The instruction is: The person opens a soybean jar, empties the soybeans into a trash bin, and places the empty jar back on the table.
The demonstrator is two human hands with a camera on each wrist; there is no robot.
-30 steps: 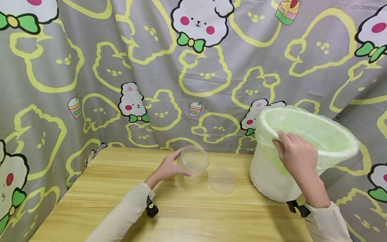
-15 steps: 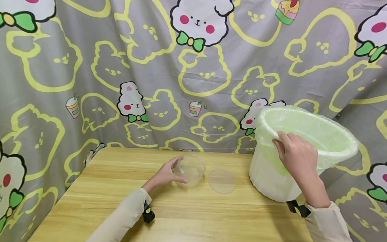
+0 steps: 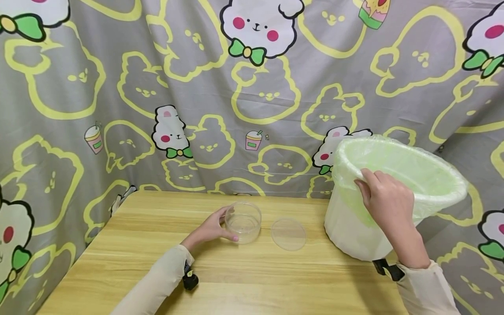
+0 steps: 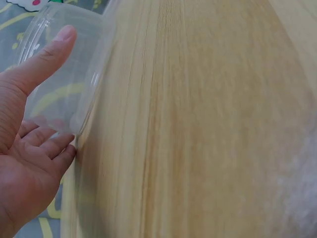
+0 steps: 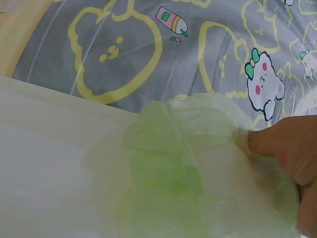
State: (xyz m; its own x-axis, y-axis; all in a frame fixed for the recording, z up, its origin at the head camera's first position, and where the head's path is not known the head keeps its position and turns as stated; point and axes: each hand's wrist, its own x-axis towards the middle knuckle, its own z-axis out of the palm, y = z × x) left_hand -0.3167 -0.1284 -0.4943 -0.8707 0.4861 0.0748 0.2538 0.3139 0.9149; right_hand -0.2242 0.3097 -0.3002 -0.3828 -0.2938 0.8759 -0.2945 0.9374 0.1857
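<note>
A clear round plastic tub (image 3: 246, 225) stands upright on the wooden table, its mouth facing up. My left hand (image 3: 210, 227) holds it from the left side, thumb at the front and fingers behind. In the left wrist view the thumb lies across the wall of the tub (image 4: 81, 74), with the fingers below it. A flat clear round lid (image 3: 288, 235) lies just right of the tub. On the right, my right hand (image 3: 387, 199) grips the near left rim of a white trash bin (image 3: 350, 229) lined with a pale green bag (image 3: 417, 166). The bin leans to the right.
The light wooden table (image 3: 252, 280) ends at a grey curtain (image 3: 220, 100) with yellow outlines and white cartoon animals, hanging along the back and sides. Each wrist wears a black camera mount (image 3: 190, 280).
The left hand has brought the tub down and slightly left, from tilted above the table to upright on it. The right hand keeps its grip on the bin; lid and bin stay in place.
</note>
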